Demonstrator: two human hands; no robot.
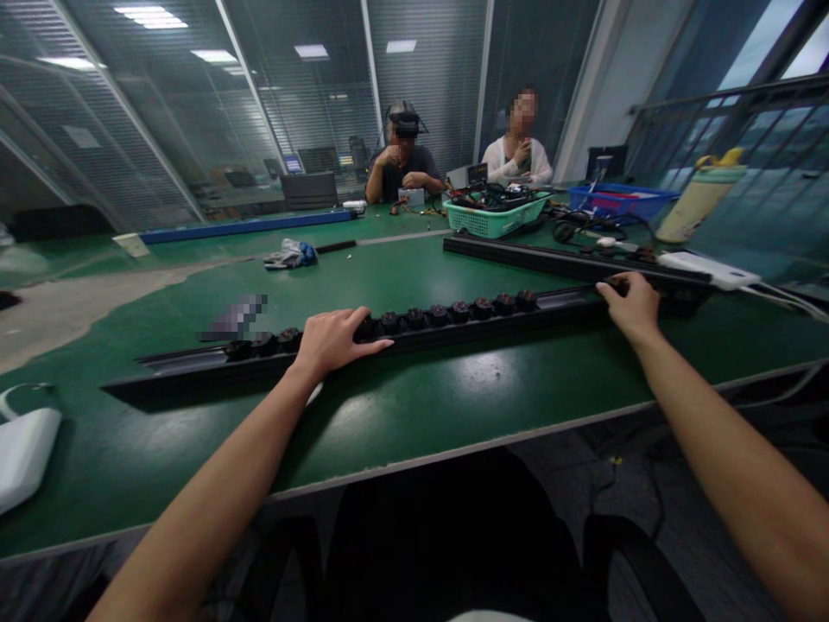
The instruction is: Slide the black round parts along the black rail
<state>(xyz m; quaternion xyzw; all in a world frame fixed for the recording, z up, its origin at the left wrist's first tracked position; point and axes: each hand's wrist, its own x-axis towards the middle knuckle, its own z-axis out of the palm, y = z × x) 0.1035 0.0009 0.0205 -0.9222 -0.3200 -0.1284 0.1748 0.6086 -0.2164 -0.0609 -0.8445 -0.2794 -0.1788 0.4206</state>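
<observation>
While black rail lies across green table, 9 to 2 o'clock, left hand is laid flat on it, fingers extended; right hand is curled over 2 o'clock end, grip indeterminable. Mid-rail, round parts seated; ends judged unfilled.

Open green mat lay nearer me than both hands, down to the table edge. Just beyond my right hand, a second black rail, a white box and cables crowded in. Beyond my left hand, past the socket rail, the mat was open again.
</observation>
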